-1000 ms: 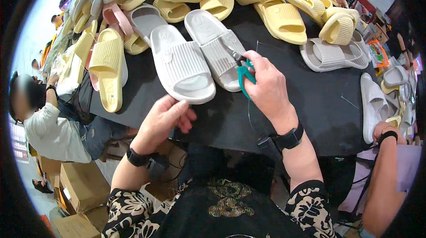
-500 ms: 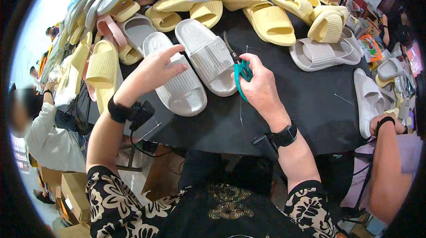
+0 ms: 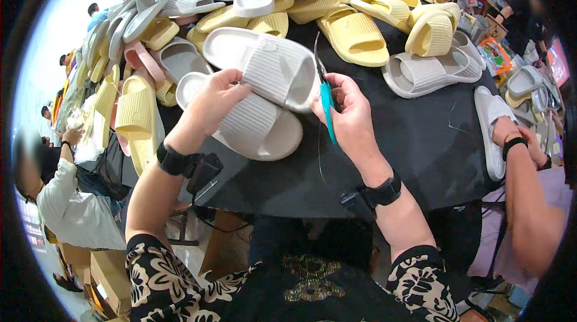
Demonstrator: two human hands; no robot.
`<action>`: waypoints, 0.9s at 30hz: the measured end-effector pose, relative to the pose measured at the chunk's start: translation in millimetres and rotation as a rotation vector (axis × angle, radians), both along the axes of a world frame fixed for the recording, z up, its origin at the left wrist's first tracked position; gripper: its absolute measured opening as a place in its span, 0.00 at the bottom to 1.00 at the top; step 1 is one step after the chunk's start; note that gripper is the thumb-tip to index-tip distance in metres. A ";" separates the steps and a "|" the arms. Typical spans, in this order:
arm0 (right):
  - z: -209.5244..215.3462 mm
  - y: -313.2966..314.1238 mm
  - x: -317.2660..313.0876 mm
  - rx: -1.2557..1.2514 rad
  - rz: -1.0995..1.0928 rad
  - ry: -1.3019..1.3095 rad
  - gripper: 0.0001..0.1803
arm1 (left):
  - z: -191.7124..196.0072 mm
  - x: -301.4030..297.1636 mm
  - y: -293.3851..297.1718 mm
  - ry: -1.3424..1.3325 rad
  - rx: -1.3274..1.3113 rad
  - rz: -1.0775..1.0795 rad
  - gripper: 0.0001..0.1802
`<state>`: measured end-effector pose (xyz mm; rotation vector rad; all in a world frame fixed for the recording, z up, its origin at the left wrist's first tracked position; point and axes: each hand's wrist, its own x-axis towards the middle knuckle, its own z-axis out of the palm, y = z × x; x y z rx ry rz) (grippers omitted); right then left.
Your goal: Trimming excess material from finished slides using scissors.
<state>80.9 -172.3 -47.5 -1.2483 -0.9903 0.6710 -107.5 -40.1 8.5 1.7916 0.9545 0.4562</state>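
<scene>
My left hand (image 3: 208,106) grips the ribbed strap of a pale grey slide slipper (image 3: 267,68) and tilts it up over a second grey slipper (image 3: 249,127) that lies flat on the black table (image 3: 421,148). My right hand (image 3: 348,119) holds small thread snips with teal handles (image 3: 325,98), blades pointing up beside the raised slipper's edge. A thin dark thread hangs from the snips. Both wrists wear black bands.
Several yellow, grey and pink slippers are heaped across the table's far half and left edge. A grey pair (image 3: 424,72) lies to the right. Another person's hands (image 3: 517,139) work on a white slipper at the right edge. A seated person (image 3: 60,196) and cardboard boxes are at lower left.
My left hand came up from the table's near edge, reached across and took hold of the upper grey slipper, lifting it. My right hand kept the snips and stayed beside the slippers.
</scene>
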 end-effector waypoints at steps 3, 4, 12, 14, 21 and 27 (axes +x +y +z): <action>-4.9 -3.4 0.3 0.051 -0.001 -0.053 0.25 | -1.0 -4.1 -8.1 -0.310 -0.131 0.042 0.17; -5.7 -2.5 -2.5 0.052 -0.013 -0.102 0.25 | 0.7 -6.8 -10.5 -0.371 -0.183 0.034 0.19; 0.5 -4.8 -4.6 -0.064 -0.024 -0.334 0.23 | -2.5 -8.3 -35.7 -0.268 -0.146 0.036 0.19; -1.2 -4.2 -2.4 -0.148 0.008 -0.332 0.21 | 0.0 -5.3 -42.5 -0.240 -0.118 0.014 0.18; -6.5 0.7 1.4 0.107 -0.161 -0.159 0.23 | -0.2 -18.8 -36.8 -0.135 -0.058 0.009 0.18; -6.7 0.7 7.0 0.028 -0.132 -0.007 0.27 | -2.2 -22.8 -35.0 -0.212 -0.021 -0.028 0.18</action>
